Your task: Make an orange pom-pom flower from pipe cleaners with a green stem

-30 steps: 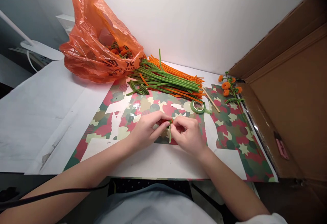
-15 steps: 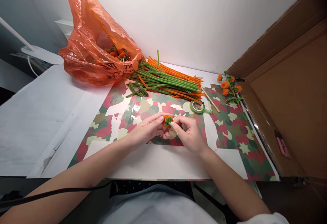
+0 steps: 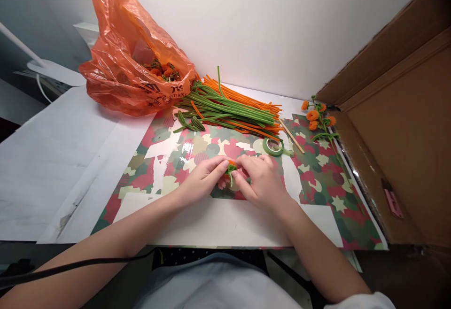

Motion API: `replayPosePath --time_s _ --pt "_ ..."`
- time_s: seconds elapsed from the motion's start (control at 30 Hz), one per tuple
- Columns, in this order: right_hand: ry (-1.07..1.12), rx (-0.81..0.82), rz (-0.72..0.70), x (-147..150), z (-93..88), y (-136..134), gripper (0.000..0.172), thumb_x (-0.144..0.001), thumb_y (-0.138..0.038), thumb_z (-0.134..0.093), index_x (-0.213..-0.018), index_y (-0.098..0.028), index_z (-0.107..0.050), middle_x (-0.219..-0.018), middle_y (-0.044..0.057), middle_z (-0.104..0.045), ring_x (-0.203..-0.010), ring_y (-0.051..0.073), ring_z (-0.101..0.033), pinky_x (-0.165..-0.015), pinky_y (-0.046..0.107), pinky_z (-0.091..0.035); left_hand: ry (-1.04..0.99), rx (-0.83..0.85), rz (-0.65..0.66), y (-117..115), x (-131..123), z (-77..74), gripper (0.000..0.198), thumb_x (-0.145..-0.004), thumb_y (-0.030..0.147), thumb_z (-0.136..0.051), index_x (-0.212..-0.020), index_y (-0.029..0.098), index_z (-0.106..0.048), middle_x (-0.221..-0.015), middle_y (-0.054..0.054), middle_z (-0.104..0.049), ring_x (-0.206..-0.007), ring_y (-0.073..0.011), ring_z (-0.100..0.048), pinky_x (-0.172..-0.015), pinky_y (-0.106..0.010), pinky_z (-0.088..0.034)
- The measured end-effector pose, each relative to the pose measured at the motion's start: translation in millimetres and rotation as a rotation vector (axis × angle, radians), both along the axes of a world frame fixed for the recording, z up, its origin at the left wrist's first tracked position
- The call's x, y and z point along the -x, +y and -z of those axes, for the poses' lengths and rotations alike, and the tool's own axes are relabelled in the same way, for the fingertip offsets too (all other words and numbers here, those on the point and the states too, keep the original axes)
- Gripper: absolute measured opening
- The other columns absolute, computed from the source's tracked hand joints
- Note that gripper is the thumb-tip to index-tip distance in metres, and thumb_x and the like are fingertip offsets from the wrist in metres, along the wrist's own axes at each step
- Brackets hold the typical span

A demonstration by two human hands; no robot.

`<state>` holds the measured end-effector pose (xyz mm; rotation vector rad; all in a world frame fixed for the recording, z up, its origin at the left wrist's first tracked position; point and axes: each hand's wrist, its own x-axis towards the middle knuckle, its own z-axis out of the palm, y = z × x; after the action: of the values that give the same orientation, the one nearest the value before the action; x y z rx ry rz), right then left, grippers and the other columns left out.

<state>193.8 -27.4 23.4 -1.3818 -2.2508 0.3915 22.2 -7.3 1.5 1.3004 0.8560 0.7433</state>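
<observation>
Between my two hands is a small pipe cleaner flower (image 3: 230,168), orange on top with a green base and a short pale green end hanging down. My left hand (image 3: 206,177) pinches it from the left with thumb and fingers. On the other side my right hand (image 3: 259,177) is closed on it as well, thumb against the green part and fingers at the orange edge. Fingers cover much of the flower. Just beyond my right hand lies a roll of green tape (image 3: 273,147) with its loose end out to the right.
Green pipe cleaners (image 3: 232,107) and orange pipe cleaners (image 3: 246,96) lie in a bundle at the back. Left of them stands an orange plastic bag (image 3: 134,79) with flowers inside. A wooden stick (image 3: 291,136), a finished flower stem (image 3: 313,116), folded green leaves (image 3: 190,122) and a pink cutter (image 3: 392,198) lie around.
My right hand has moved in closer over the flower, its fingers now on the orange edge. The flower has turned, and its pale green end points down.
</observation>
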Motion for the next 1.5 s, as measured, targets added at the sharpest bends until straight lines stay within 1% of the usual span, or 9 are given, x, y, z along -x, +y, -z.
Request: replayPosePath --time_s 0.2,0.5,0.57,0.73,0.87,1.03,1.17,1.33,1.5 --pt "-0.14 -0.141 -0.033 0 5.6 2 0.022 -0.091 -0.022 -0.041 -0.071 -0.018 -0.048 -0.061 -0.003 -0.056 -0.056 0.012 -0.043 -0.068 0.031 -0.024 0.181 -0.217 -0.051 -1 -1 2.9 0.03 -0.093 0.039 -0.043 -0.094 0.016 -0.063 -0.069 0.001 -0.057 -0.057 -0.0111 -0.052 -0.052 -0.021 -0.043" --pt "0.015 -0.167 0.02 7 6.8 -2 0.026 -0.081 -0.014 -0.044 -0.057 -0.019 -0.035 -0.049 -0.004 -0.043 -0.051 0.011 -0.036 -0.062 0.031 -0.023 0.248 -0.391 -0.098 -5 -2 -0.9 0.026 -0.092 0.03 -0.045 -0.095 0.018 -0.068 -0.078 -0.003 -0.068 -0.066 -0.0145 -0.06 -0.062 -0.023 -0.046" --pt "0.083 -0.123 0.022 6 7.0 -2 0.026 -0.081 -0.014 -0.045 -0.057 -0.019 -0.036 -0.049 -0.005 -0.042 -0.05 0.01 -0.036 -0.063 0.031 -0.025 0.183 -0.321 -0.081 -5 -1 -1.4 0.026 -0.092 0.032 -0.048 -0.097 0.018 -0.069 -0.078 -0.003 -0.067 -0.066 -0.0143 -0.058 -0.061 -0.023 -0.045" --pt "0.39 0.024 0.02 2 3.0 -2 0.024 -0.084 -0.019 -0.05 -0.061 -0.02 -0.045 -0.054 -0.005 -0.05 -0.051 0.01 -0.041 -0.064 0.029 -0.032 -0.262 0.143 0.064 -1 3 3.0 0.035 -0.088 0.038 -0.057 -0.116 0.018 -0.065 -0.086 -0.005 -0.065 -0.071 -0.0142 -0.059 -0.068 -0.026 -0.05" --pt "0.47 0.062 0.027 0 -0.2 -4 0.024 -0.085 -0.022 -0.053 -0.062 -0.02 -0.049 -0.055 -0.005 -0.054 -0.053 0.01 -0.044 -0.062 0.029 -0.035 -0.452 0.282 0.06 0 2 5.2 0.036 -0.084 0.036 -0.066 -0.117 0.022 -0.066 -0.095 -0.005 -0.065 -0.076 -0.0126 -0.061 -0.075 -0.028 -0.051" --pt "0.565 0.075 0.022 -5 -1.1 -2 0.007 -0.086 -0.022 -0.056 -0.08 -0.021 -0.06 -0.067 -0.002 -0.06 -0.06 0.012 -0.051 -0.06 0.027 -0.041 -0.442 0.3 0.057 1 1 3.7 0.029 -0.081 0.037 -0.07 -0.103 0.019 -0.07 -0.088 -0.003 -0.064 -0.072 -0.0097 -0.059 -0.067 -0.022 -0.049" --pt "0.572 0.066 -0.081 -7 2.3 1 0.014 -0.087 -0.02 -0.058 -0.096 -0.023 -0.067 -0.076 0.0 -0.065 -0.066 0.013 -0.055 -0.063 0.028 -0.045 -0.393 0.286 0.015 2 0 5.6 0.029 -0.081 0.041 -0.069 -0.1 0.02 -0.063 -0.082 0.0 -0.064 -0.066 -0.0095 -0.06 -0.062 -0.022 -0.05" --pt "0.589 0.012 -0.058 -5 8.3 2 0.01 -0.084 -0.02 -0.064 -0.089 -0.023 -0.072 -0.071 0.0 -0.065 -0.064 0.013 -0.056 -0.063 0.029 -0.048 -0.341 0.212 -0.078 0 1 5.3 0.03 -0.083 0.046 -0.066 -0.085 0.017 -0.057 -0.068 0.002 -0.061 -0.058 -0.0098 -0.061 -0.057 -0.022 -0.051" --pt "0.584 -0.08 -0.013 -1 7.2 0 0.008 -0.083 -0.02 -0.065 -0.083 -0.022 -0.072 -0.07 0.002 -0.065 -0.063 0.014 -0.059 -0.058 0.029 -0.048 -0.271 0.035 -0.064 -4 2 0.1 0.031 -0.075 0.035 -0.076 -0.094 0.016 -0.061 -0.079 -0.001 -0.066 -0.064 -0.0121 -0.062 -0.056 -0.022 -0.052"
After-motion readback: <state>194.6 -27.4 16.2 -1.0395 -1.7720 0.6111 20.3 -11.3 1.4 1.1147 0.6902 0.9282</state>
